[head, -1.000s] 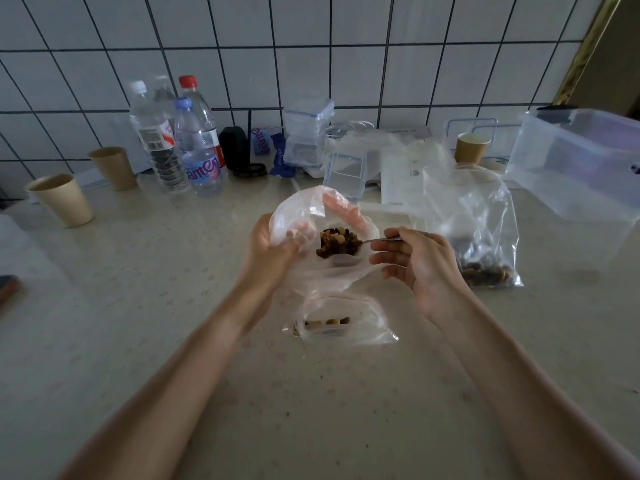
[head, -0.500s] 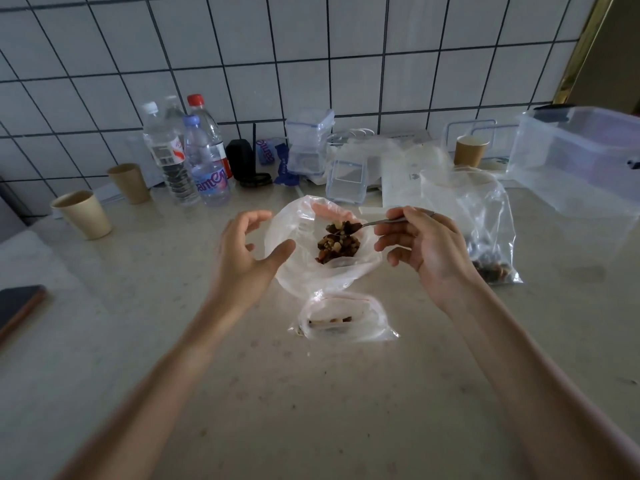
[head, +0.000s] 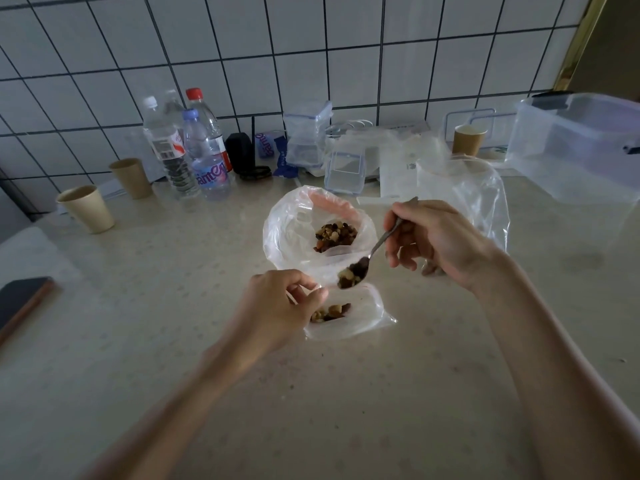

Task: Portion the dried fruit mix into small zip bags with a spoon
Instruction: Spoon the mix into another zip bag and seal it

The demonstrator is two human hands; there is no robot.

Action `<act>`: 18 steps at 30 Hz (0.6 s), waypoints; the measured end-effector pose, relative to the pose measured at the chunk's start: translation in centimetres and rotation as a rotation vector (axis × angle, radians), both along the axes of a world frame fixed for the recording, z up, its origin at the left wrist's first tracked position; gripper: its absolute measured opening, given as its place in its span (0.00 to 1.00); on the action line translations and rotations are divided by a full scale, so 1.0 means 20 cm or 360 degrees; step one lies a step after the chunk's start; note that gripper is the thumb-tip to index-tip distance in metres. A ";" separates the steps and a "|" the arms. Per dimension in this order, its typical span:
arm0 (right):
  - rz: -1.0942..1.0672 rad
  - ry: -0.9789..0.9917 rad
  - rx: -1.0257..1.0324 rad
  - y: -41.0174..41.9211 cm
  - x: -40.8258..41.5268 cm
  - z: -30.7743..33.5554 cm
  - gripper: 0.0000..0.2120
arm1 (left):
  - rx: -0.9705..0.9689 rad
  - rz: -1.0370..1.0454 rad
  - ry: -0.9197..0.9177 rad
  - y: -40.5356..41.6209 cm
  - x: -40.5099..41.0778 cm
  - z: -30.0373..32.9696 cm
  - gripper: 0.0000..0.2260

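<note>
A large clear bag (head: 287, 233) lies open at the counter's middle with dried fruit mix (head: 335, 236) inside. Just in front of it lies a small zip bag (head: 360, 323) with a little mix in it. My left hand (head: 277, 306) pinches the small bag's mouth at its left edge. My right hand (head: 436, 240) holds a metal spoon (head: 377, 245) by the handle. The spoon's bowl is full of mix and hovers right above the small bag's mouth.
Another clear bag (head: 478, 199) stands behind my right hand. Water bottles (head: 187, 150), paper cups (head: 88, 209), small lidded boxes (head: 308, 140) and a big clear tub (head: 581, 147) line the tiled wall. A phone (head: 20, 299) lies at the left edge.
My left hand let go of the large bag and dropped to the small zip bag's mouth. My right hand lifted the loaded spoon out of the large bag toward the small bag.
</note>
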State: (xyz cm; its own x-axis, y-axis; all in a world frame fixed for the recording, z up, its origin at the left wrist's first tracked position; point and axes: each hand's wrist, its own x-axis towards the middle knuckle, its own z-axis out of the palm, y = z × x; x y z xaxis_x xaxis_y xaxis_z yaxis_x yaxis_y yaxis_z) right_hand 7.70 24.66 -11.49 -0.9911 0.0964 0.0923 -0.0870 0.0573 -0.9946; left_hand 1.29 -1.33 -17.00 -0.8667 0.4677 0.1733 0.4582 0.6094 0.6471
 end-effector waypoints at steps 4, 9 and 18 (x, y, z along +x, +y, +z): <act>0.0179 -0.0048 0.0437 -0.05 0.01 0.01 0.18 | 0.0066 -0.0049 -0.0048 0.02 0.00 0.03 0.07; 0.0130 0.0083 0.0875 -0.12 0.01 0.01 0.23 | 0.0263 -0.0071 -0.0146 0.00 -0.01 0.07 0.05; -0.0195 0.0370 0.0617 -0.11 0.01 0.03 0.22 | 0.0169 -0.0133 -0.0080 -0.02 -0.03 0.11 0.04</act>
State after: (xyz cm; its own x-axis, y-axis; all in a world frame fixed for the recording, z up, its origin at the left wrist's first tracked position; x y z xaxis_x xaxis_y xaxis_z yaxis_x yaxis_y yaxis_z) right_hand 7.85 22.36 -10.91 -0.9233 0.1257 0.3629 -0.2745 0.4448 -0.8525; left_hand 0.68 -1.72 -14.80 -0.8344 0.5199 0.1831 0.4700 0.4975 0.7292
